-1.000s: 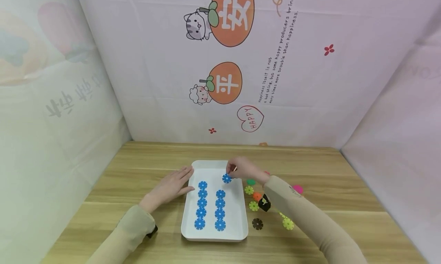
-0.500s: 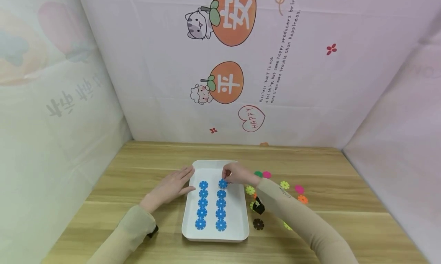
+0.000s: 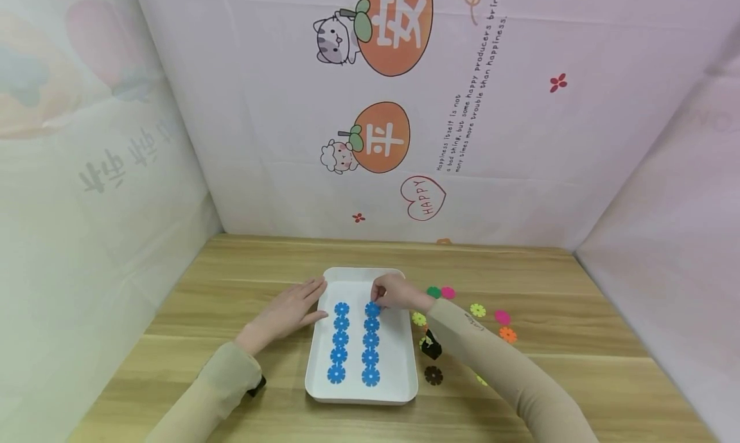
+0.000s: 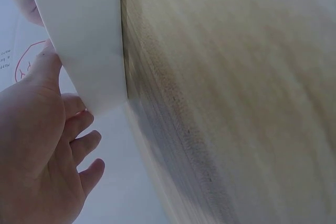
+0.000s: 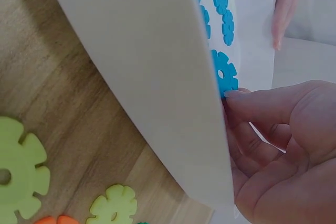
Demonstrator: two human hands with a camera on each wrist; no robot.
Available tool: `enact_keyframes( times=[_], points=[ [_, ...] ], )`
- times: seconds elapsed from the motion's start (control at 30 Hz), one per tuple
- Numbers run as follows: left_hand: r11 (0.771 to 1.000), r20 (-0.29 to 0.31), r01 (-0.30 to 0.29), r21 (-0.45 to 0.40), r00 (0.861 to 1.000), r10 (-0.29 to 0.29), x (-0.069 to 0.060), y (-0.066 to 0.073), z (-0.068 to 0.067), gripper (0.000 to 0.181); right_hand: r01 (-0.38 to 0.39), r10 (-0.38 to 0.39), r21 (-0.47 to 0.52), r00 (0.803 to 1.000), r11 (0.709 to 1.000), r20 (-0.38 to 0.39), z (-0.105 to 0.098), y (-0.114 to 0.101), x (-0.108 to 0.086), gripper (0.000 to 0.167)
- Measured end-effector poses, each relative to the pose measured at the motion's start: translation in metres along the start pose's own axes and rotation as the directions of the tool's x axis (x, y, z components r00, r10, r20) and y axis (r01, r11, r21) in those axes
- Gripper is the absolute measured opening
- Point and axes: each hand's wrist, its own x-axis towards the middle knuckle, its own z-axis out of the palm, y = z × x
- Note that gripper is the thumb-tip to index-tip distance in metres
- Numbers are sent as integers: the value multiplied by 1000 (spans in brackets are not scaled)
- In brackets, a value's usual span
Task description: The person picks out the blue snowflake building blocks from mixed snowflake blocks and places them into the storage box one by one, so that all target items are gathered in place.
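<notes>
A white tray on the table bears two columns of blue, notched snowflake discs: a left column and a right column. My right hand reaches over the tray's right side and pinches a blue snowflake disc at the far end of the right column. In the right wrist view, thumb and fingers hold that disc by its edge. Whether it is joined to its neighbour I cannot tell. My left hand rests against the tray's left rim, fingers extended; the left wrist view shows it touching the wall.
Right of the tray lie loose snowflake discs: a brown one, a pink one, an orange one, a yellow-green one and a dark green one. My right sleeve covers part of this area. A printed cloth wall stands behind.
My right hand has carried the blue snowflake disc left and nearer, to the far end of the right column, and still pinches it. The left hand stays at the rim.
</notes>
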Motion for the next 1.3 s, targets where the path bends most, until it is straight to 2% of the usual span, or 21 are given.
enact_keyframes(
  times=[0.3, 0.67, 0.93, 1.13, 1.3],
  points=[
    [1000, 17, -1, 11, 1000, 0, 1, -2, 1, 70, -26, 26, 18, 1000, 1000, 2, 1, 2, 1, 4],
    [1000, 15, 5, -1, 1000, -5, 0, -1, 1, 70, -41, 41, 88, 999, 995, -3, -2, -1, -5, 5],
    [1000, 17, 1, -3, 1000, 0, 1, -2, 1, 70, -12, 15, 151, 1000, 988, -22, -13, 1, -21, 5],
    [998, 41, 8, -55, 999, -6, 1, -3, 0, 70, 19, -10, 154, 998, 988, -58, -18, 12, -37, 8],
    [996, 4, 12, -93, 1000, -12, -1, -6, -2, 69, 61, -45, 128, 991, 990, -125, -26, 26, -54, 13]
  ],
)
